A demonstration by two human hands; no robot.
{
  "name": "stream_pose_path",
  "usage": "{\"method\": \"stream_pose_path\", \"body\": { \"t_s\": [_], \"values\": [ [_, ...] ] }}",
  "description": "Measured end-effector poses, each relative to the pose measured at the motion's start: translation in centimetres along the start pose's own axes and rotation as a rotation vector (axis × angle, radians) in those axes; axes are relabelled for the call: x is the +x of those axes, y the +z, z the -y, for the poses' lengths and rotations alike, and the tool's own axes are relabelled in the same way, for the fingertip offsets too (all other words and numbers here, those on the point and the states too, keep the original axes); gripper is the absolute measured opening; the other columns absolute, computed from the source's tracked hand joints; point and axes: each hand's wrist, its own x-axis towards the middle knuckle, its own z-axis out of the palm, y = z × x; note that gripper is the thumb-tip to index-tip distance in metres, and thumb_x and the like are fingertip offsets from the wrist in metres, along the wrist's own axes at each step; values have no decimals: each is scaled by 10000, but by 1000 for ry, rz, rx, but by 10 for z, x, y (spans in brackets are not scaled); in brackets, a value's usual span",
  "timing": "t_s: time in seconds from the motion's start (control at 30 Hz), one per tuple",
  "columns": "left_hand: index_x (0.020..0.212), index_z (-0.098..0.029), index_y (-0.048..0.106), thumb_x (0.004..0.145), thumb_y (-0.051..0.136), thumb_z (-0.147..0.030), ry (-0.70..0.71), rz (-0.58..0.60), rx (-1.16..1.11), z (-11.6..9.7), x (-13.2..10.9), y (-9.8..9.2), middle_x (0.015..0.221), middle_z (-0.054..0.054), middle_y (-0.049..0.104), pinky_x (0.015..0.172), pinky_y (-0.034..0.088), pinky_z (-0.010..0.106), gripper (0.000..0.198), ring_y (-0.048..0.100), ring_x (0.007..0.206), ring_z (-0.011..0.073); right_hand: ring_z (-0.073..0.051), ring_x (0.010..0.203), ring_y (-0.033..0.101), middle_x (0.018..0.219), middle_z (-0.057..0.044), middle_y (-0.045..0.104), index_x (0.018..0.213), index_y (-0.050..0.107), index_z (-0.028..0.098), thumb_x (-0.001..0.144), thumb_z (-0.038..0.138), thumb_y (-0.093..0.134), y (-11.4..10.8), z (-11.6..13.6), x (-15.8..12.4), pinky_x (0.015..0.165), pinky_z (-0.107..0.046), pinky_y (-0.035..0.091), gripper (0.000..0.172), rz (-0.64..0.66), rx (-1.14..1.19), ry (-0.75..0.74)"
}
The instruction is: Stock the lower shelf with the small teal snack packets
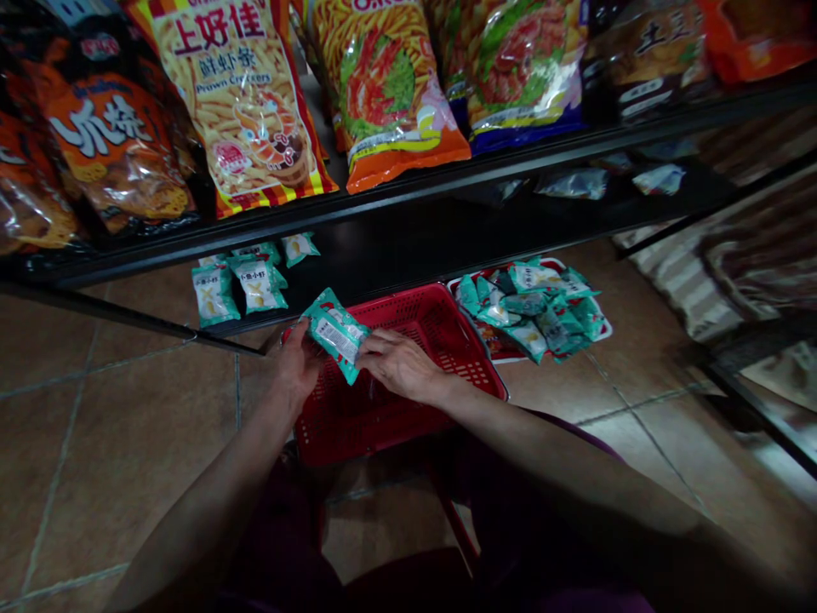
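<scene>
Between my two hands is a small teal-and-white snack packet (337,334), its printed back turned up, above a red plastic basket (447,328). My left hand (301,362) grips its left end, with some fingers hidden beneath it. At the packet's right end my right hand (399,364) has its fingers closed on the edge. Similar teal packets (256,281) stand in short rows on the lower shelf to the left. More of them lie heaped in a white-rimmed basket (603,330) right of the red one.
A black shelf (383,243) crosses in front at low height. Above it, large snack bags (255,111) line the upper shelf's edge (408,183). A few packets (574,183) lie at the lower shelf's right. Striped cloth (677,264) is at far right, over tiled floor (146,443).
</scene>
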Motion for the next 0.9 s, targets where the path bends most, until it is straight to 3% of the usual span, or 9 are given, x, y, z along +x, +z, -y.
{"method": "stream_pose_path", "body": {
  "t_s": [0.13,0.27,0.33,0.43,0.53,0.63,0.9],
  "values": [
    [757,-149,602,872,496,-197,37,-26,-15,-3,3,-1,694,17,647,627,495,239,163,603,624,118,-176,900,539,949,-61,636,941,627,193,873,205,485,-4,5,1,852,-333,450,158,-127,74,130],
    [759,-155,603,874,499,-200,53,-59,-46,-6,6,-2,693,18,642,654,503,239,161,608,634,116,-167,817,566,840,-38,618,887,567,181,828,282,556,-7,3,4,780,-330,461,117,-341,303,575],
    [757,-162,602,869,508,-200,57,-53,-55,-6,7,-3,690,19,642,668,508,239,151,611,638,116,-153,788,582,829,-23,616,858,547,186,803,359,587,-7,0,5,760,-321,467,186,-361,531,802],
    [763,-165,605,867,509,-203,64,-28,-61,-2,9,-3,712,22,649,698,512,240,146,622,674,119,-148,817,601,876,-31,633,850,551,185,750,426,639,-4,-3,5,743,-309,483,276,-273,917,1052],
    [798,-164,619,861,515,-211,56,-2,-64,3,10,-2,758,31,660,732,513,256,130,630,719,129,-138,845,612,908,-35,649,873,578,185,709,368,695,-2,0,5,737,-284,495,272,-177,1238,1126],
    [829,-165,631,836,550,-221,28,30,-52,7,11,-1,790,39,669,745,514,270,99,631,744,139,-120,839,627,928,-28,666,892,608,182,684,301,722,-1,3,5,780,-283,501,265,-224,1438,1099],
    [777,-158,615,840,533,-226,2,47,-54,0,4,2,756,31,657,755,521,308,124,630,736,148,-77,616,607,745,-5,682,816,647,155,663,189,724,-3,-2,7,660,-230,499,174,-348,1455,1233]
  ]
}}
